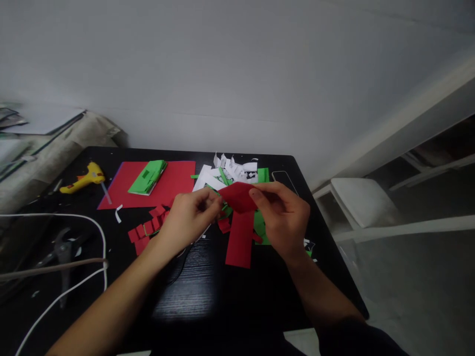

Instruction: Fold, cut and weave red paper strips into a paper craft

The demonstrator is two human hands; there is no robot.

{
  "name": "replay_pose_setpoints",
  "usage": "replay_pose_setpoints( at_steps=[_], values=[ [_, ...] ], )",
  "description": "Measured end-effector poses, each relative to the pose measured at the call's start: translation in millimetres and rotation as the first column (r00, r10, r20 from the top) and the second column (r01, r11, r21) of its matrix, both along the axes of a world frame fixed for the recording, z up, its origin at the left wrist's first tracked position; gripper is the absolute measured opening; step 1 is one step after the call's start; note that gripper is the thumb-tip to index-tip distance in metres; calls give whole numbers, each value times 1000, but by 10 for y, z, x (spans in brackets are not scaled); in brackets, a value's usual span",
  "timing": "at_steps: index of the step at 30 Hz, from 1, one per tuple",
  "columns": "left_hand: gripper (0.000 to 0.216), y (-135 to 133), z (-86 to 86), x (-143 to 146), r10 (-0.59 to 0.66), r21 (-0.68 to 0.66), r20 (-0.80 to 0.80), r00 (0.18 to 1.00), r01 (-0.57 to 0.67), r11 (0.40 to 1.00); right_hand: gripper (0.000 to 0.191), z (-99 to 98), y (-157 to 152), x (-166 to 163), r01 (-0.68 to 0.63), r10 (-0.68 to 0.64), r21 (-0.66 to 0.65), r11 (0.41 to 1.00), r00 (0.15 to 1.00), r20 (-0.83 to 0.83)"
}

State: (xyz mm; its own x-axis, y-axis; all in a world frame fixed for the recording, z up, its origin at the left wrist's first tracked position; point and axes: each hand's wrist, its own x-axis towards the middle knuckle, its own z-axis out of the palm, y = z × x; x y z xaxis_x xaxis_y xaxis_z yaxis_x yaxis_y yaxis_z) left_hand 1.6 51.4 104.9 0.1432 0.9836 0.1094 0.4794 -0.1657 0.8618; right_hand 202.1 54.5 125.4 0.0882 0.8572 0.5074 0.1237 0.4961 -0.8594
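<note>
Red paper piece (237,197) held over a black table (193,289)

Across the far left of the table lies a red sheet (176,180). My right hand (284,215) is partly closed, pinching the red paper piece between thumb and fingers. My left hand (195,210) is curled, its fingertips at the piece's left edge; whether they grip it, I cannot tell. Beyond the piece is a heap of white paper strips (237,170), with green ones among them. A red paper strip (239,242) lies nearer me. On the sheet rests a stack of green paper (146,179); left of it, a yellow glue gun (87,179) bears a label too small to read.
</note>
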Motion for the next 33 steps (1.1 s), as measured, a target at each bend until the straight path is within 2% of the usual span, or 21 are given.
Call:
replay_pose_setpoints(
  at_steps=[3,7,11,13,18,28,33],
  values=[
    [23,32,-24,-19,47,-4,-17,999,-47,999,8,-11,18,8,43,-43,-7,999,998,-35],
    [25,29,-26,-7,116,44,153,981,-124,991,5,-14,54,-3,19,-26,-109,994,998,-61],
    [32,-15,-6,24,18,45,430,903,-42,998,23,-39,77,-25,-99,72,-188,977,987,-146],
    [33,-31,0,40,-37,88,508,861,-9,996,32,-59,81,-30,-166,131,-198,966,975,-180],
    [34,-32,21,89,-31,183,499,866,-70,981,27,-101,87,-31,-227,194,-185,956,964,-179],
    [26,-28,66,90,33,259,448,894,-164,952,18,-93,72,-52,-179,149,-201,963,976,-157],
    [27,-39,74,81,-11,270,440,898,-121,955,11,-87,81,-50,-187,149,-207,960,971,-185]
  ],
)
